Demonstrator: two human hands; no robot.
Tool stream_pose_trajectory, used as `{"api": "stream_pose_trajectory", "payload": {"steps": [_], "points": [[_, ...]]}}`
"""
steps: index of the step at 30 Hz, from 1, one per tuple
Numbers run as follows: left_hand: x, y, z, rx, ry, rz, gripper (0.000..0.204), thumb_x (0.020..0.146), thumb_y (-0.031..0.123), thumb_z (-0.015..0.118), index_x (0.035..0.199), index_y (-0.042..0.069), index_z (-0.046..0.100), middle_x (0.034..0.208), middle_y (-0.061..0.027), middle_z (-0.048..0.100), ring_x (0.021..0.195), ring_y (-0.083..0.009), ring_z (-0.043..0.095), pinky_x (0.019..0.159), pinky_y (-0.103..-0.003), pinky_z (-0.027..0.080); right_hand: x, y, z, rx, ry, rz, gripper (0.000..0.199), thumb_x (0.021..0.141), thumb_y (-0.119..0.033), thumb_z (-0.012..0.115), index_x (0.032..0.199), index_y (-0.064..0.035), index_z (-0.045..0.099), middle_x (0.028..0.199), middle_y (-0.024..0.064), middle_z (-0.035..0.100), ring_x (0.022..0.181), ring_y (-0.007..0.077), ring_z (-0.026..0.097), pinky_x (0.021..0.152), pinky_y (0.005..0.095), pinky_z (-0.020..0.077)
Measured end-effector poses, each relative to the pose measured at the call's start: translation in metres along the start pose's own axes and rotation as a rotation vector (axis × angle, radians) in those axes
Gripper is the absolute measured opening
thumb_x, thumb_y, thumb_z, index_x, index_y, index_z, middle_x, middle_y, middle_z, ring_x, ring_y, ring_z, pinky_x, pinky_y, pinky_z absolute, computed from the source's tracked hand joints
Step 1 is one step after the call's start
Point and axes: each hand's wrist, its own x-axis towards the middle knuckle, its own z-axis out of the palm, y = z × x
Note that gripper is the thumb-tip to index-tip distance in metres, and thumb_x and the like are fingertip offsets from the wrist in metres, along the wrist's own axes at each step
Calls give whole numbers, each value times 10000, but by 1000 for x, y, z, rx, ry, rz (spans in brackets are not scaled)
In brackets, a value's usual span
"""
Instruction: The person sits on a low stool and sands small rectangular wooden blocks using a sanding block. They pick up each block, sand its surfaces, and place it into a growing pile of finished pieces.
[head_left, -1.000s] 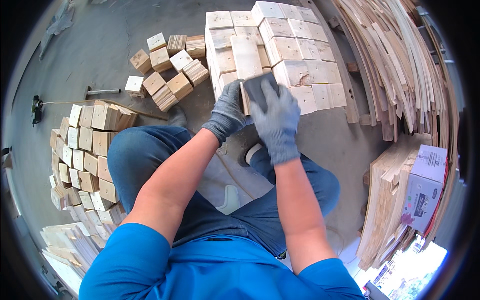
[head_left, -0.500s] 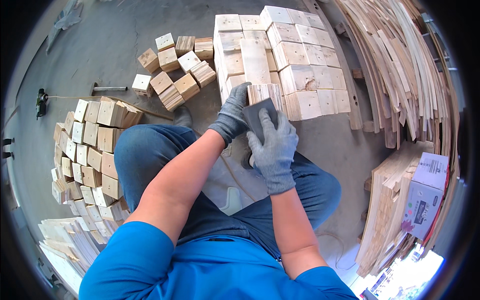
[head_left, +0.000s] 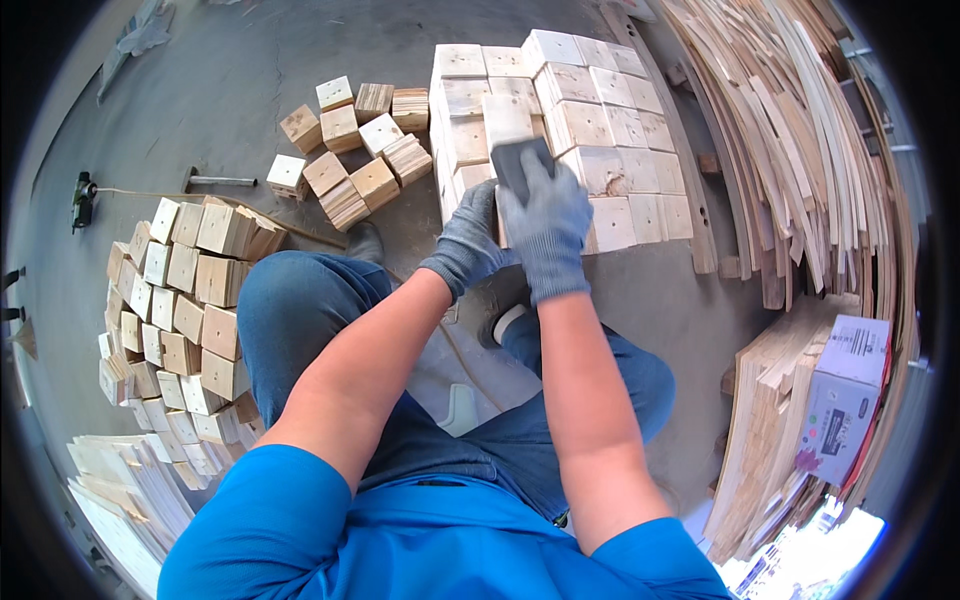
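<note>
My right hand [head_left: 552, 215], in a grey knit glove, is closed on a dark grey sanding block [head_left: 518, 165], its fingers spread over the flat top. Beneath it lies a layered wooden block, now almost wholly covered by the hands. My left hand [head_left: 468, 240], gloved alike, is closed against the left side of that block. Just beyond the hands a pale flat board [head_left: 507, 118] rests on a neat stack of wooden blocks [head_left: 610, 172], each with small dark holes in its face.
Several loose blocks [head_left: 372, 183] lie on the floor left of the stack. A larger heap of blocks [head_left: 185, 270] stands by my left knee. Long wooden strips [head_left: 775, 140] are piled at right, near a cardboard box [head_left: 842, 400]. A green tool [head_left: 84, 203] lies far left.
My right hand has pushed the sanding block forward and away from me, its arm now stretched further out. My left hand stays beside the wooden block, shifted slightly.
</note>
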Motion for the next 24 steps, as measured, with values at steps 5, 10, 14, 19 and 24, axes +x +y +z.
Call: {"api": "stream_pose_trajectory", "payload": {"steps": [5,10,14,19,24], "points": [[-6,-7,-8,142,91,60,1009,742,376,947,1545,36,438,1419,-196,549,1322,-352,568,1191,-420,443,-103,7,-14,-4,-1,-82,693,833,-333,860,1472,-153,659,1413,263,603,1254,460,610,1076,583,481],[-10,17,-12,72,64,38,988,738,385,946,1520,37,455,1416,-200,550,1322,-357,567,1192,-424,440,-109,15,-9,6,29,-83,680,831,-344,859,1458,-159,670,1422,262,602,1268,457,602,1089,586,469],[-5,16,-9,-4,12,59,1067,679,425,973,1516,18,450,1438,-232,546,1346,-400,552,1209,-438,428,-21,0,3,32,52,-59,618,859,-381,830,1430,-184,700,1382,253,632,1235,444,635,1063,569,501],[-5,25,-9,129,40,8,1119,650,426,989,1521,-1,431,1454,-223,530,1362,-404,537,1216,-449,428,30,3,8,-39,40,-20,623,861,-389,824,1433,-182,687,1249,222,653,1090,420,685,945,546,543],[-6,1,-10,149,49,56,965,742,317,919,1520,10,438,1439,-247,528,1355,-429,533,1198,-448,446,-41,3,-1,7,62,-87,643,850,-362,846,1442,-178,676,1317,219,621,1167,426,650,988,561,519]]}}
